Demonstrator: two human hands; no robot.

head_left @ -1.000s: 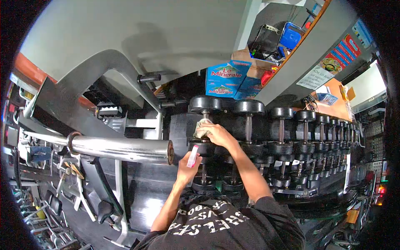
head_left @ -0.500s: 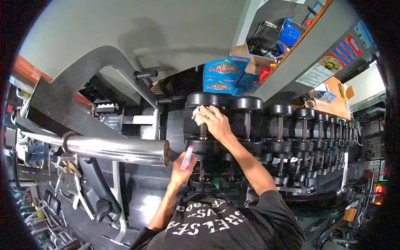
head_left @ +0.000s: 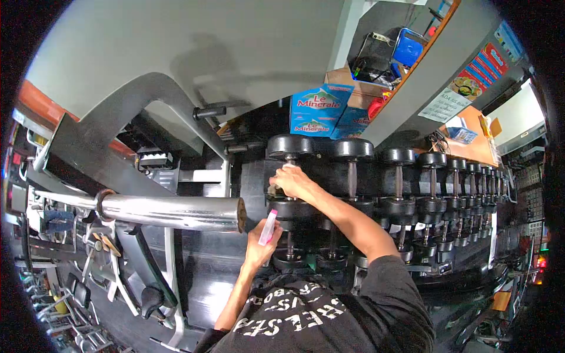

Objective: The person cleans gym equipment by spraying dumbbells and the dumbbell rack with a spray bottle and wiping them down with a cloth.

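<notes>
The right hand (head_left: 291, 181) curls tight around a rag (head_left: 272, 190) on the end dumbbell (head_left: 291, 145), and near it the left hand (head_left: 256, 240) squeezes a pink-topped bottle (head_left: 268, 228).

In front of you stands a plain grey wall (head_left: 253, 35) with soft shadows on it. Blue cartons (head_left: 321, 106) sit by its end, near a grey partition (head_left: 406, 94) bearing a paper sign (head_left: 442, 106) and a food poster (head_left: 468, 87). Beyond, you see a blue chair (head_left: 408, 49) and a wooden table (head_left: 479, 144); glare whitens your dark floor (head_left: 209, 265).
</notes>
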